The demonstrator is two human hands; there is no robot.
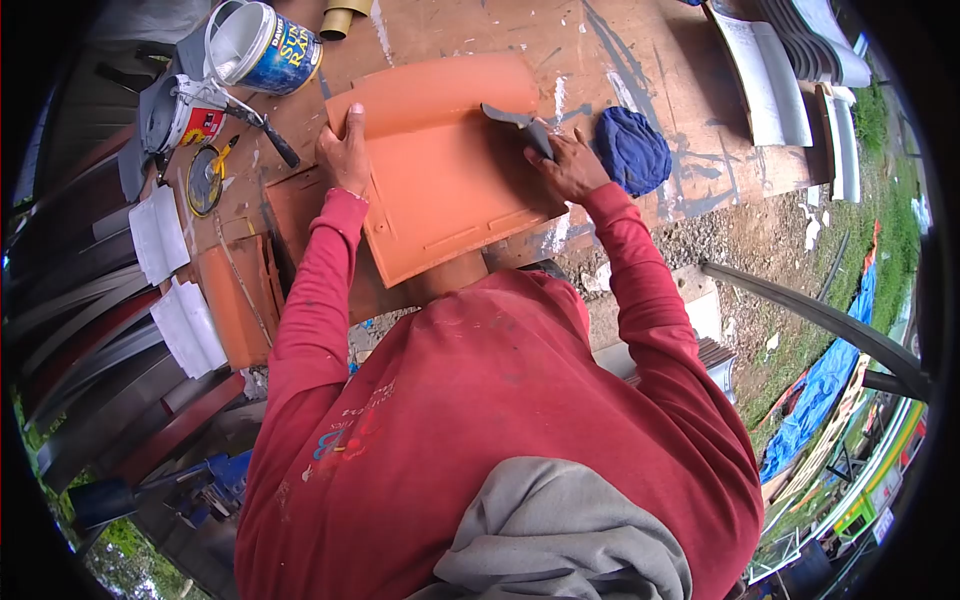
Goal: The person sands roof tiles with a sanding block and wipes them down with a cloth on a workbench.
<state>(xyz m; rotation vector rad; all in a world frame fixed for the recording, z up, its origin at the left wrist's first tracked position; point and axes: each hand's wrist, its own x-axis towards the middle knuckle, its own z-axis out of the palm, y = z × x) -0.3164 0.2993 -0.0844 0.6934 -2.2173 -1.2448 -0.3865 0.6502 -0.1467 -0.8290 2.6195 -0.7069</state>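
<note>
An orange roof tile [440,180] with a curved far edge lies tilted at the near side of the wooden work table. My left hand [346,155] grips its left edge, the thumb on top. In my right hand [572,165] is a dark scraper-like tool [532,130], held over the tile's right part, its blade pointing to the upper left. A bundled blue cloth [633,152] rests just right of my right hand.
On the table [470,30] are a paint bucket [265,50], a smaller tub [185,112], a brush [275,140] and a round lid [205,180]. White curved tiles [760,80] lie at the right end. More orange pieces [235,300] lie at left.
</note>
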